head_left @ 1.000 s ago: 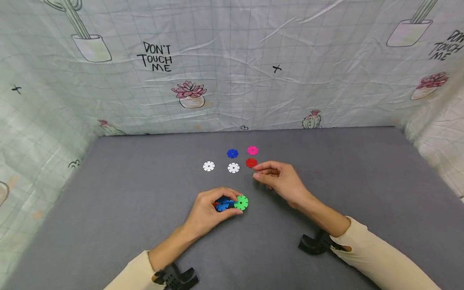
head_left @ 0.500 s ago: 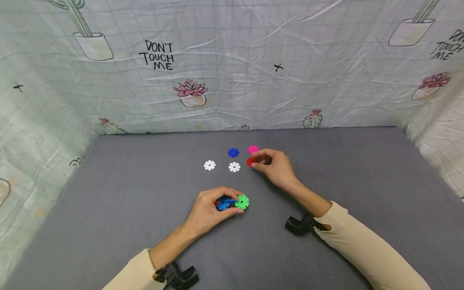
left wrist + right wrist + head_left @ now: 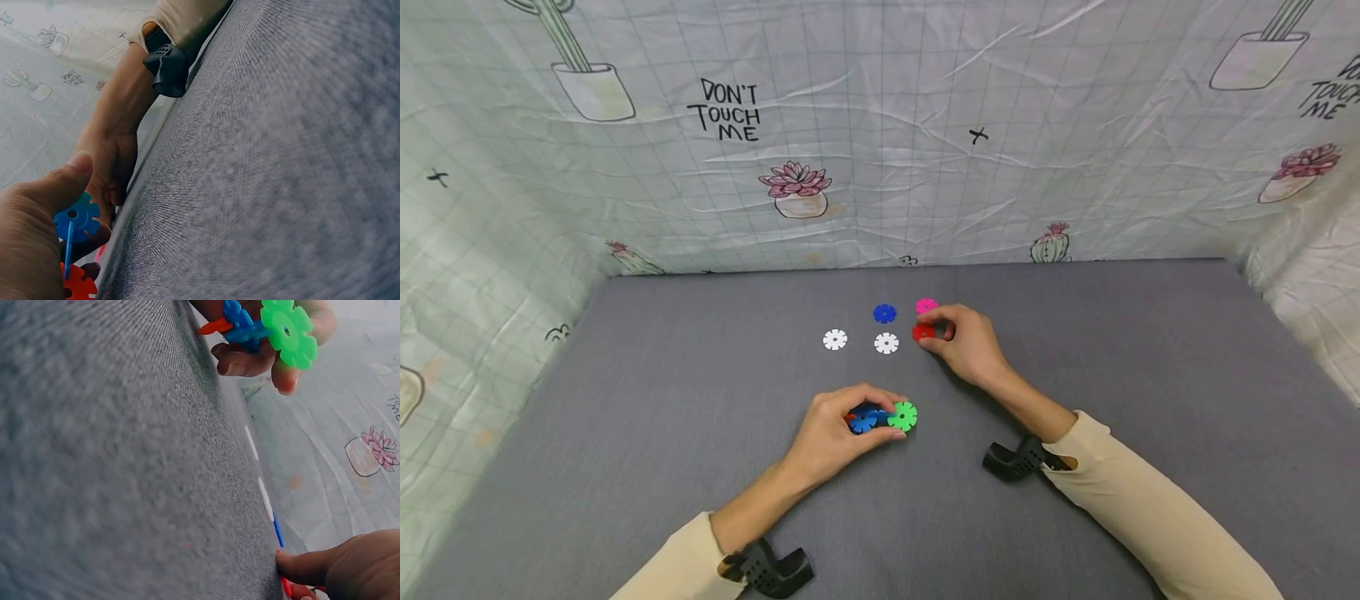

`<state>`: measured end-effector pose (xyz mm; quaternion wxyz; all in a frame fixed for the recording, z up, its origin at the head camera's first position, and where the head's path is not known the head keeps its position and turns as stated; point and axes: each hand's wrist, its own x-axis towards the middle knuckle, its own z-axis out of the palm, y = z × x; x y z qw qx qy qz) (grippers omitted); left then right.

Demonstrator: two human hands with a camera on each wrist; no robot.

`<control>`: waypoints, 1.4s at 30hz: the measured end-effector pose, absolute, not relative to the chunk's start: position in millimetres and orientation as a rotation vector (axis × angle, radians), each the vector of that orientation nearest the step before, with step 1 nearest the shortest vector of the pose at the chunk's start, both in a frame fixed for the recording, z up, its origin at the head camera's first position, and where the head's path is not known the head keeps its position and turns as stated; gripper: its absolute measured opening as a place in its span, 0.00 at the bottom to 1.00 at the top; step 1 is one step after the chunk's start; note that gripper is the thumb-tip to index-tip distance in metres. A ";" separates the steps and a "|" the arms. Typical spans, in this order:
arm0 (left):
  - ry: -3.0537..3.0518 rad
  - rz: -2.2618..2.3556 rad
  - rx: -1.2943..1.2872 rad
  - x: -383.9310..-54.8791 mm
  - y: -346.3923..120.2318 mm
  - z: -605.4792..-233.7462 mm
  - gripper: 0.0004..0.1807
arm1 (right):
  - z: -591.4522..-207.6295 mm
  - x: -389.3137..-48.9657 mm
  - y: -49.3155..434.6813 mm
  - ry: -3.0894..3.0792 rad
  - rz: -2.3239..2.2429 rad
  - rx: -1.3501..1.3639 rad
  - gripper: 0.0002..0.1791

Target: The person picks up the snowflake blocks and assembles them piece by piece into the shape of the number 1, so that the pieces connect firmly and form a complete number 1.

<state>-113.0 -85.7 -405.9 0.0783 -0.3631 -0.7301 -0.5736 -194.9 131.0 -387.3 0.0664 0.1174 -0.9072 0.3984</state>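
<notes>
My left hand [image 3: 823, 429] holds a joined cluster of slotted snowflake discs between thumb and fingers. A green disc [image 3: 902, 416] sticks out at its right end, with blue discs [image 3: 863, 418] beside it. An orange disc [image 3: 79, 284] shows low in the left wrist view. Farther back, my right hand [image 3: 972, 346] pinches a red slotted disc [image 3: 922, 332] by thumb and fingers, at the tabletop. Just behind it lies a pink disc [image 3: 927, 306], partly covered by the fingers. Part of the cluster is hidden in the left palm.
Two white discs [image 3: 835, 339] and a loose blue disc [image 3: 884, 313] lie flat on the grey tabletop [image 3: 662, 375], left of the right hand. A printed cloth [image 3: 880, 125] hangs behind the table and along its sides.
My right hand has moved forward and slightly left to the red disc, its fingers now taking hold of it. My left hand keeps the cluster in nearly the same place.
</notes>
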 end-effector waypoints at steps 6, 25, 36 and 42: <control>-2.193 -1.722 -1.076 -112.2 -86.1 -406.6 0.13 | -383.6 -195.5 132.2 -2.797 1.194 0.344 0.19; -2.201 -1.726 -1.057 -113.8 -86.0 -406.9 0.12 | -379.1 -191.6 143.9 -2.752 1.420 0.394 0.12; -2.181 -1.724 -1.063 -113.6 -85.1 -407.2 0.12 | -369.4 -172.3 148.2 -2.648 1.924 0.350 0.18; -2.191 -1.717 -1.055 -113.5 -85.3 -408.2 0.12 | -365.6 -159.4 150.1 -2.599 2.098 0.348 0.19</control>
